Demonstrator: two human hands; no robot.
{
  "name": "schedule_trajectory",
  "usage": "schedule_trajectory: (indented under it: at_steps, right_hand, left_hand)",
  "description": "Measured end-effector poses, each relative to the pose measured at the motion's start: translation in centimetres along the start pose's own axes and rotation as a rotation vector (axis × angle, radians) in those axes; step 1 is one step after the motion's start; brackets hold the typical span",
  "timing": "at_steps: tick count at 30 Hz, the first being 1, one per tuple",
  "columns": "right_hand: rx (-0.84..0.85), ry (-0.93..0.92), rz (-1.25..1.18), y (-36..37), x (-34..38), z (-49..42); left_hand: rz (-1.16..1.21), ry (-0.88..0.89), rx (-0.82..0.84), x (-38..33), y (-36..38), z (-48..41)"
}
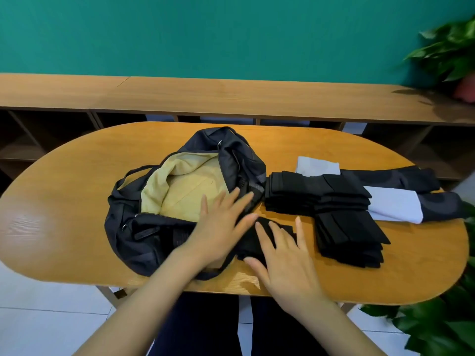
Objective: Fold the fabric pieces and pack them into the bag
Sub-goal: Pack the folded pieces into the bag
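From the head camera, the black bag lies open on the desk, showing its yellow lining. The left hand rests flat over its near rim, fingers spread. The right hand presses straight fingers on a black fabric piece just beside the bag. Folded black stacks sit to the right.

Table: wood, visible grain, satin sheen with glare patches. Bag: dark cloth, slight sheen; lining pale yellow cloth, matt; ring bright metal. Folded stack: black cloth, matt. Shelf: wood, duller finish than table.
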State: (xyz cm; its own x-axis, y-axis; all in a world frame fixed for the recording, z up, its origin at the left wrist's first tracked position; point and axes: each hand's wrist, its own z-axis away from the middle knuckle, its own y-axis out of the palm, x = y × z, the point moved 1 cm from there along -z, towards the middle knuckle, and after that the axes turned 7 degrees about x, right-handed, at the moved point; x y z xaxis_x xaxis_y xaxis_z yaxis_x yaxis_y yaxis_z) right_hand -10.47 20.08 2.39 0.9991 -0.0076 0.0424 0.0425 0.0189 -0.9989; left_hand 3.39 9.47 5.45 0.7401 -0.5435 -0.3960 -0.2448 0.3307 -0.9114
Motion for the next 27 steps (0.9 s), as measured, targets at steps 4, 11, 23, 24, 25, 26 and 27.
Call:
schedule_trajectory:
  at_steps: [4, 11, 23, 24, 25, 26, 27]
  right_hand:
    - [-0.086, 0.016, -0.125, -2.8, -1.8, -1.6]
    - [0.411, -0.004, -0.224, -3.5, -4.1, -4.8]
    - [0.678, 0.074, -0.426, -3.3, -4.5, -5.7]
    - [0.684, 0.089, -0.48, -3.2, -4.6, -5.7]
    - [0.69, 0.105, -0.527, -3.1, -4.4, -5.6]
    - [0.686, 0.115, -0.565, -3.1, -4.3, -5.5]
    - [0.667, 0.128, -0.593, -3.1, -4.2, -5.4]
  left_hand:
    - [-0.102, -0.021, 0.04, -0.3, 3.3, 1.2]
    - [-0.151, 0.041, -0.176, -0.2, 4.6, 2.6]
    - [-0.275, 0.008, -0.21, 0.9, 6.5, 3.2]
    - [-0.275, 0.007, -0.216, 0.9, 6.5, 3.1]
    - [-0.274, 0.005, -0.221, 0.9, 6.6, 3.1]
    - [-0.274, 0.003, -0.223, 1.0, 6.6, 3.1]
    - [-0.273, 0.002, -0.221, 1.0, 6.7, 3.1]
